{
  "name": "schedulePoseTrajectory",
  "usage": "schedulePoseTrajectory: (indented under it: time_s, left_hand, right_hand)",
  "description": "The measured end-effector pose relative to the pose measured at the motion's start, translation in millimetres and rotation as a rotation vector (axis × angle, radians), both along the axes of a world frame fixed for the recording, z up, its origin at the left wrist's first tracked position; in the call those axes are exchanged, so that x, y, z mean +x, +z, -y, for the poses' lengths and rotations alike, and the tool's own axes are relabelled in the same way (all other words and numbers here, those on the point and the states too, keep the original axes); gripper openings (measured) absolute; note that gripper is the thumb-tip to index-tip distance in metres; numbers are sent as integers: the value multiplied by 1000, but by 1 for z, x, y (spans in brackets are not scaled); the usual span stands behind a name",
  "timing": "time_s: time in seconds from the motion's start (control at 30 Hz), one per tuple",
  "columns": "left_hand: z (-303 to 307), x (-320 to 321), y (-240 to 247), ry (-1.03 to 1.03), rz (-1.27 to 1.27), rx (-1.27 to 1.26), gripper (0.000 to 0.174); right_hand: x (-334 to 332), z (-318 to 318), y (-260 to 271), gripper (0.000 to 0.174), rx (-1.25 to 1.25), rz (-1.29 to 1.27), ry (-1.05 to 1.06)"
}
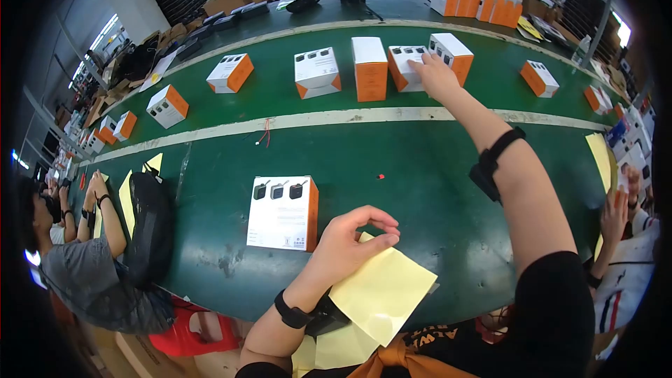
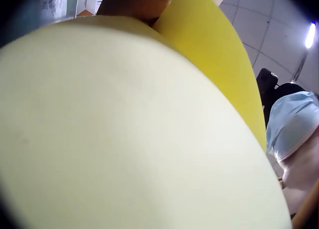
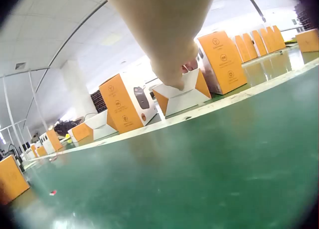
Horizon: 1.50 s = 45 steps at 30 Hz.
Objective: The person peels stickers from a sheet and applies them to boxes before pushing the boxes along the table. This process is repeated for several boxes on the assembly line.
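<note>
My right hand (image 1: 439, 77) reaches across to a white-and-orange box (image 1: 404, 80) in the far row. Its thumb lies on the box's white face in the right wrist view, with the other fingers bent over the top, partly hidden. Low in front of me, my left hand (image 1: 350, 241) holds a yellow paper sheet (image 1: 385, 283) between its curled fingers and thumb. Large and close, yellow paper (image 2: 129, 124) covers most of the left wrist view. A white box (image 1: 283, 220) printed with small speaker pictures stands on the green table, left of that hand.
More boxes stand along the far green strip, including a tall one (image 1: 369, 70) and another (image 1: 451, 56) either side of the touched box. Red wires (image 1: 266, 133) and a small red piece (image 1: 381, 176) lie on the table. People sit at both sides; a black bag (image 1: 148, 227) is left.
</note>
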<state>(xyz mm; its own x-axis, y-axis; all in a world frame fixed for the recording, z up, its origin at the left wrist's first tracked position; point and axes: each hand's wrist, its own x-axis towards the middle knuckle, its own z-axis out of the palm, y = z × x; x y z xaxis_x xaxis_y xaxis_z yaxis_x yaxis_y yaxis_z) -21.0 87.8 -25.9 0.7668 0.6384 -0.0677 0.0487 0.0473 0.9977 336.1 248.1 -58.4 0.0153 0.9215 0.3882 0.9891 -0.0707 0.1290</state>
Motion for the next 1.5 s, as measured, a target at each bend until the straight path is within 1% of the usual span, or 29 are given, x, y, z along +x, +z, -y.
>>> schedulePoseTrajectory:
  time_s: [0.07,0.13,0.17,0.23,0.27,0.3,0.33,0.37,0.43,0.47,0.5,0.53,0.57,0.63,0.7,0.77,0.83,0.9,0.97,1.03,1.07,1.17,1.2,1.3,1.33,1.37,1.4,1.43,1.5]
  left_hand:
    - [-2,-3,-1,6,-18,16,24]
    - [-5,-10,1,1,93,-223,25]
    - [-6,-14,4,14,97,-230,25]
    - [-8,-19,11,-148,56,-165,29]
    - [-9,-21,11,-275,-54,4,32]
    - [-7,-19,-5,-419,117,65,30]
    - [-4,-18,1,-582,70,35,28]
    - [-2,-19,8,-755,20,6,27]
    - [2,-24,2,-862,6,49,25]
    - [4,-26,0,-980,-2,95,24]
    - [5,-30,4,-996,-11,96,24]
    - [5,-34,9,-979,8,127,24]
    - [5,-40,14,-966,29,157,23]
    - [4,-54,21,-884,107,140,26]
    - [3,-66,20,-735,358,137,28]
    - [11,-78,25,-283,394,-61,34]
    - [9,-66,27,13,517,-54,39]
    - [8,-55,30,192,383,32,37]
    - [14,-48,35,213,394,57,33]
    - [20,-45,37,296,358,251,28]
    - [23,-42,36,303,378,274,25]
    - [27,-42,30,220,335,150,24]
    - [28,-43,28,143,436,-36,22]
    - [29,-56,19,117,312,-35,24]
    - [29,-57,18,148,277,119,24]
    - [29,-57,18,148,270,110,24]
    - [32,-53,17,157,237,262,23]
    - [33,-53,17,162,203,410,22]
    - [36,-54,16,197,157,435,21]
  right_hand:
    - [-3,-13,-2,41,-17,-47,-27]
    - [-11,-16,-1,32,-20,-76,-136]
    - [-26,-10,8,32,-28,-73,-123]
    - [-78,9,38,32,651,15,163]
    - [-116,22,49,31,500,-106,390]
    - [-161,43,53,31,336,-228,606]
    - [-207,68,51,43,276,-317,832]
    - [-244,91,52,64,77,-226,850]
    - [-294,108,25,79,-55,-140,849]
    - [-307,109,26,79,-47,-144,840]
    - [-315,109,28,82,-193,-151,830]
    - [-318,112,29,85,-340,-159,812]
    - [-314,118,27,85,-333,-170,786]
    - [-297,137,18,82,-221,-193,930]
    - [-269,165,22,74,-310,-190,880]
    - [-231,194,24,71,-267,-223,863]
    - [-197,218,14,65,-248,-186,711]
    - [-180,246,27,60,-232,-104,506]
    - [-162,257,33,53,-28,-287,385]
    - [-197,285,69,46,100,-1366,327]
    - [-213,292,68,35,114,-1525,458]
    - [-243,304,73,35,95,-1626,239]
    - [-244,304,72,35,94,-1629,232]
    - [-247,299,65,39,42,-1695,154]
    - [-246,295,64,41,204,-1371,250]
    - [-245,291,63,43,349,-1039,333]
    - [-243,290,68,43,459,-743,293]
    - [-244,290,73,43,451,-750,283]
    - [-248,288,77,37,438,-206,308]
